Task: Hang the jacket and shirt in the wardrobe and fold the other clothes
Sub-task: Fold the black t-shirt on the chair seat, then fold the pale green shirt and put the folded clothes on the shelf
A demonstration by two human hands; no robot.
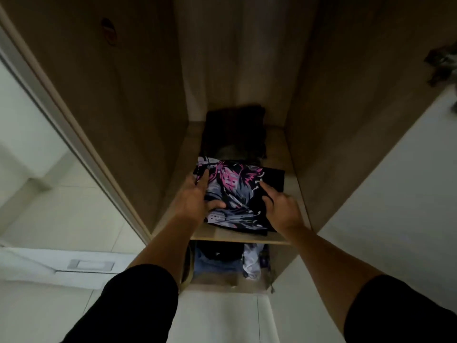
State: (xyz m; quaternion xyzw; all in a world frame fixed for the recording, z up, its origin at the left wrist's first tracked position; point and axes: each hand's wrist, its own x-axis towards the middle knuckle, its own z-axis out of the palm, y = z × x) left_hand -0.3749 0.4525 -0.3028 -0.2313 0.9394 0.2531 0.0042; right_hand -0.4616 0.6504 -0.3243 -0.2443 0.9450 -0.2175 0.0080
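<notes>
A folded black T-shirt with a pink, grey and white print (237,191) lies on the wooden wardrobe shelf (294,191) near its front edge. My left hand (197,199) holds its left side, thumb on top of the cloth and fingers along the edge. My right hand (282,206) presses on its right side with fingers bent onto the fabric. Behind the shirt lies a stack of dark folded clothes (235,132).
Wooden side walls (118,100) close in the narrow compartment left and right. Below the shelf, a lower compartment holds more clothes (222,261), blue, black and pale. A white door (395,206) stands at the right, pale floor tiles at the left.
</notes>
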